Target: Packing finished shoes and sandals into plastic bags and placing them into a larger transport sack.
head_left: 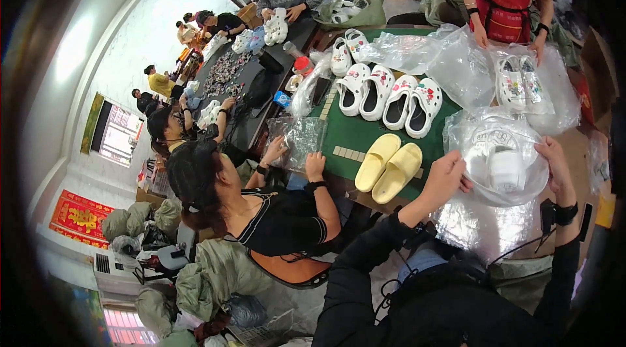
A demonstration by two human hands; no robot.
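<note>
A clear plastic bag (475, 181) is stretched between my two hands on the table's right part, its mouth toward me. Inside it lies a pair of white clogs (505, 163). My left hand (447, 176) pinches the left side of the bag's opening. The opposite side is gripped by my right hand (556, 163), thumb and fingers closed on the film. Left of my left hand, a pair of pale yellow slides (389, 167) rests on the green mat. Beyond these stand several white clogs with colourful charms (394, 100).
Across the table, a person in a red apron (505, 1) handles another bagged pair of white clogs (518, 83). Loose plastic bags (450, 63) lie between us. At my left, a seated co-worker (261, 200) holds a flat clear bag (297, 141). Small charms (231, 76) cover a farther dark table.
</note>
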